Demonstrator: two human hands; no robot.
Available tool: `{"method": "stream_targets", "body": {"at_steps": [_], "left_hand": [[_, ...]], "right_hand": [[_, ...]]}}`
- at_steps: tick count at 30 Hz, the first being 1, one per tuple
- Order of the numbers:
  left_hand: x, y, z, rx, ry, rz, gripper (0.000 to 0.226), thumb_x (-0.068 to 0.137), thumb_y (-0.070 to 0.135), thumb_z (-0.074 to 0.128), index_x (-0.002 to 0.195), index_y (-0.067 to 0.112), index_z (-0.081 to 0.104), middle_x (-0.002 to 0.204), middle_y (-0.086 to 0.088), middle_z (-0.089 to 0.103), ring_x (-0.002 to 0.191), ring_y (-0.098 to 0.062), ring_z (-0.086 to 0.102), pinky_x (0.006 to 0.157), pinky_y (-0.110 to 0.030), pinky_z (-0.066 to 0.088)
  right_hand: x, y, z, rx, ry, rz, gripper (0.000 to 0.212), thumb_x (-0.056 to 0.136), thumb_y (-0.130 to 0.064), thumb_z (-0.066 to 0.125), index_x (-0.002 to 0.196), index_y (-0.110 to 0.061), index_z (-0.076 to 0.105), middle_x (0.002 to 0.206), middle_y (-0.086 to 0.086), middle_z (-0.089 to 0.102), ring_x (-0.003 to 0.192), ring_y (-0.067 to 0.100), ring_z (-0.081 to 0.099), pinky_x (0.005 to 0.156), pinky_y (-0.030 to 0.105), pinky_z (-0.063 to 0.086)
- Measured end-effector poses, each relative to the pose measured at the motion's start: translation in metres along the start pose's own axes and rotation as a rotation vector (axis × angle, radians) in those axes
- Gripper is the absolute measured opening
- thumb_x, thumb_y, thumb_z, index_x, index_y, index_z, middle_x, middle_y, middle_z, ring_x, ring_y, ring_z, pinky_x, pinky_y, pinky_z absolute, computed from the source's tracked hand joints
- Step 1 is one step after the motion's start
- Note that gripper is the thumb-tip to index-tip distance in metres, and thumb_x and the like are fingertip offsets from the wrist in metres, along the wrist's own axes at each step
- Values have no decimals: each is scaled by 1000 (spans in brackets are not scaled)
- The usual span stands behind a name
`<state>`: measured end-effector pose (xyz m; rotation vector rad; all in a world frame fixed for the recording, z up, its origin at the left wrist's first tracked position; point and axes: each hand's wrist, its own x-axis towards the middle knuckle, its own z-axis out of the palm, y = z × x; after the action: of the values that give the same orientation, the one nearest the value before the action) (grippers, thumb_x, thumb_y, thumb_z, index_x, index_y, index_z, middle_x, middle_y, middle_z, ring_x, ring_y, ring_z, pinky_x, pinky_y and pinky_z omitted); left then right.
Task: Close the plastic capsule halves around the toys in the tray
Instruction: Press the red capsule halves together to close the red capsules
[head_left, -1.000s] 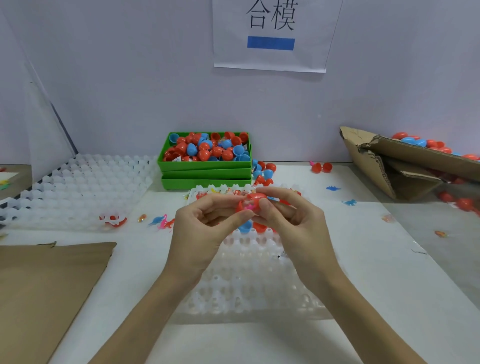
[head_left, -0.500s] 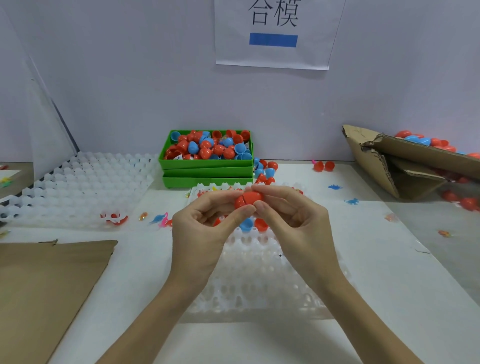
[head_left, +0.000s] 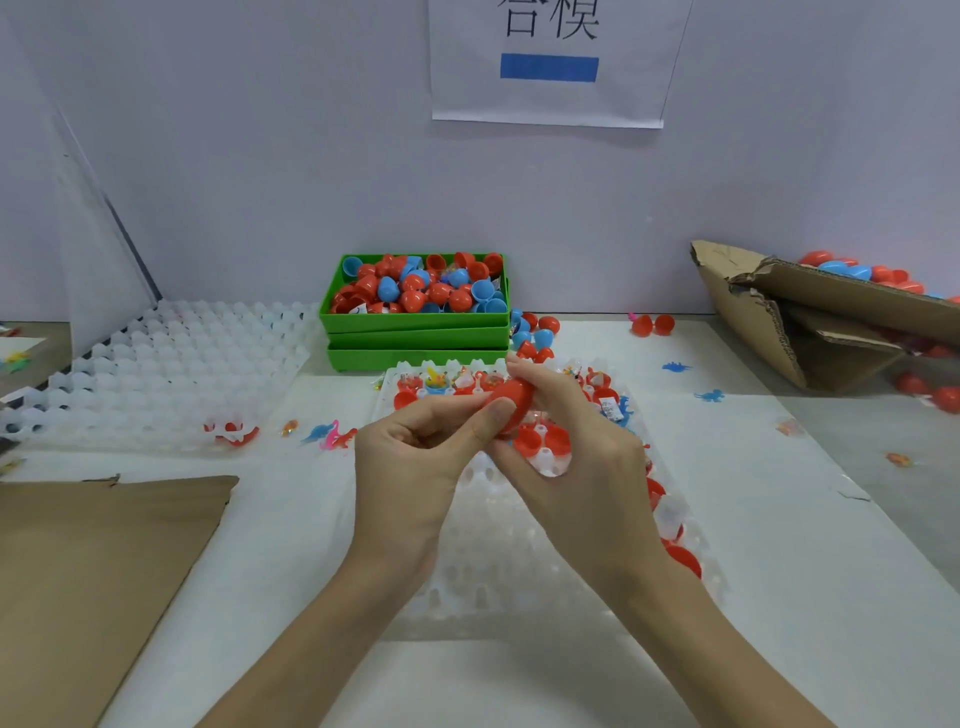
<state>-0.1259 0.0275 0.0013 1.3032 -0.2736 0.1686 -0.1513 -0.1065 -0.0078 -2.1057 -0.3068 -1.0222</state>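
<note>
In the head view, centre frame, your left hand (head_left: 415, 457) and right hand (head_left: 582, 467) both pinch one red capsule (head_left: 511, 402) above the white tray (head_left: 519, 587). It looks light, smooth and likely slippery: press on the domes, not the seam. Open table lies lower right; the green bin (head_left: 415, 325) crowds behind.

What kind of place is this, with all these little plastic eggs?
Most likely a small toy-packing workbench. Green bins heaped with capsule halves, white cell trays and a cardboard box of capsules surround a person whose two hands hold one red capsule.
</note>
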Motion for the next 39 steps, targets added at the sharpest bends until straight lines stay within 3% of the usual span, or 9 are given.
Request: {"method": "stream_targets", "body": {"at_steps": [5, 13, 17, 20, 23, 26, 31, 39], "left_hand": [[-1, -2, 5, -108, -13, -164, 32, 74, 40, 83, 95, 16, 85, 97, -13, 80, 96, -27, 78, 80, -25, 61], [-1, -1, 5, -64, -11, -205, 30, 78, 40, 81, 93, 15, 85, 95, -13, 80, 94, -26, 78, 81, -26, 61], [1, 1, 3, 6, -46, -165, 36, 78, 40, 82, 102, 13, 83, 98, -7, 81, 97, -24, 78, 85, -28, 62], [3, 3, 0, 43, -113, -153, 32, 81, 27, 85, 108, 13, 80, 101, -4, 81, 99, -20, 78, 82, -21, 60], [2, 3, 1, 74, -87, -107, 28, 78, 25, 86, 104, 16, 81, 97, 0, 81, 95, -17, 78, 81, -19, 60], [0, 3, 2, 111, -53, -47, 28, 74, 29, 87, 100, 20, 81, 93, 5, 81, 92, -12, 78, 78, -16, 59], [-2, 3, 4, 170, -18, 39, 25, 71, 36, 86, 94, 30, 80, 87, 13, 80, 87, -6, 77, 72, -11, 57], [-5, 1, 4, 164, 0, 36, 26, 74, 32, 87, 97, 22, 81, 89, 8, 81, 88, -11, 78, 76, -16, 59]], "right_hand": [[-2, 3, -1, 17, 23, 41, 50, 81, -22, 85, 126, -9, 66, 112, -2, 75, 100, 11, 73, 93, 9, 50], [-3, 2, 2, 13, -1, 97, 49, 82, -31, 81, 125, -12, 66, 107, -4, 76, 95, 8, 72, 90, 6, 49], [-2, 2, 2, 17, 36, 110, 49, 81, -30, 82, 124, -12, 67, 104, -6, 76, 90, 3, 70, 87, 5, 50], [-1, 3, 2, 22, 67, 91, 44, 83, -24, 84, 121, -11, 67, 101, -14, 71, 91, 0, 69, 84, 3, 48], [-1, 4, 1, 19, 72, 75, 43, 83, -23, 83, 121, -10, 67, 103, -16, 68, 96, -3, 66, 87, 2, 47], [-1, 4, 1, 32, 67, 66, 46, 82, -21, 83, 122, -8, 66, 107, -8, 73, 103, -6, 62, 91, 1, 45], [-1, 4, 1, 50, 57, 73, 48, 80, -18, 85, 123, -5, 66, 113, -2, 75, 102, -2, 66, 93, 4, 46], [1, 5, -3, 125, -1, 86, 43, 84, -12, 83, 122, -6, 65, 113, -5, 74, 113, 3, 64, 91, 8, 51]]}}
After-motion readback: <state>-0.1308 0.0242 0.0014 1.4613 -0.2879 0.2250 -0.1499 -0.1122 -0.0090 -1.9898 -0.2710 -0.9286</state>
